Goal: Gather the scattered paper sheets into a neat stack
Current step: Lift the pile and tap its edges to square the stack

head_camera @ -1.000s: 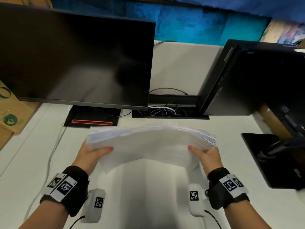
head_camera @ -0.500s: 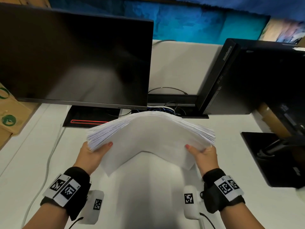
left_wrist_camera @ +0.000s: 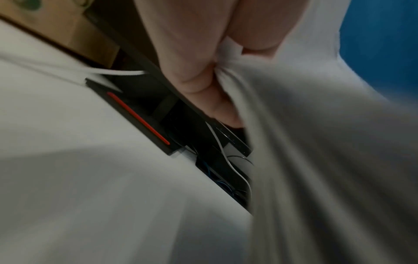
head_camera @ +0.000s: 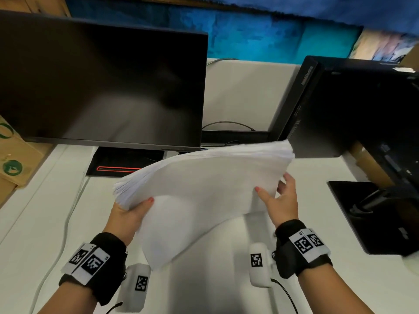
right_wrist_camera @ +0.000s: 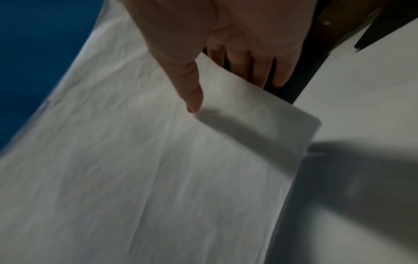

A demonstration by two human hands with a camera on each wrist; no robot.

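Note:
A thick stack of white paper sheets (head_camera: 204, 189) is held in the air above the white desk (head_camera: 29, 234), tilted with its right end high and its left end low. My left hand (head_camera: 138, 209) grips the low left edge, thumb on top and fingers hidden underneath. In the left wrist view my fingers (left_wrist_camera: 192, 62) pinch the sheets (left_wrist_camera: 316, 142). My right hand (head_camera: 278, 196) holds the right edge. There the thumb (right_wrist_camera: 190, 92) lies on the near face of the paper (right_wrist_camera: 158, 160) and straight fingers (right_wrist_camera: 260, 67) sit behind it. One sheet corner hangs lower near the left wrist.
A large dark monitor (head_camera: 102, 87) stands at the back left on a black base with a red line (head_camera: 118, 164). A black computer tower (head_camera: 340, 105) is at the back right, close to the raised paper edge. Another black stand base (head_camera: 362, 214), a cardboard box (head_camera: 11, 164) and a white cable (head_camera: 65, 223) flank the desk.
The stack went from level and arched upward to tilted: my right hand rose and moved right with its end, while the left end dropped slightly.

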